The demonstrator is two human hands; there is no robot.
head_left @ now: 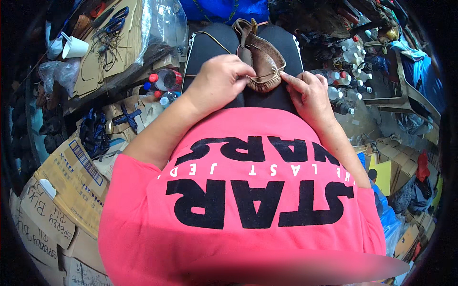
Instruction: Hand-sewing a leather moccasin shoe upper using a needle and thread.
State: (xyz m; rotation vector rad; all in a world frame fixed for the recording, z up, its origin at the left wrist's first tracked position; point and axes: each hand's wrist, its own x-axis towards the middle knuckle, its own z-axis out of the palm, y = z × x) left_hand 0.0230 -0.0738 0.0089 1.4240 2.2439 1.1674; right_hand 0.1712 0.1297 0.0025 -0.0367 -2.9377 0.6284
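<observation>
A brown leather shoe upper [268, 55] rests on my lap between my thighs, its puckered, stitched toe [265, 87] toward me. My left hand [223, 78] is closed at the toe's left side, with the fingertips pinching a thread that runs across the toe. On the other side my right hand [311, 93] has its fingers bent, the forefinger tip at the toe's right edge. Whatever those fingertips may grip is too small to make out. A loose yellowish cord [215, 40] curves over my left thigh to the upper.
Cut cardboard pieces [102, 64], scissors [118, 20] and a white cup [75, 46] lie at the left. Plastic bottles [167, 80] stand beside my left leg, and several more bottles [352, 57] crowd the right. Flattened cardboard boxes [69, 186] cover the lower left. A blue bag [226, 9] is ahead.
</observation>
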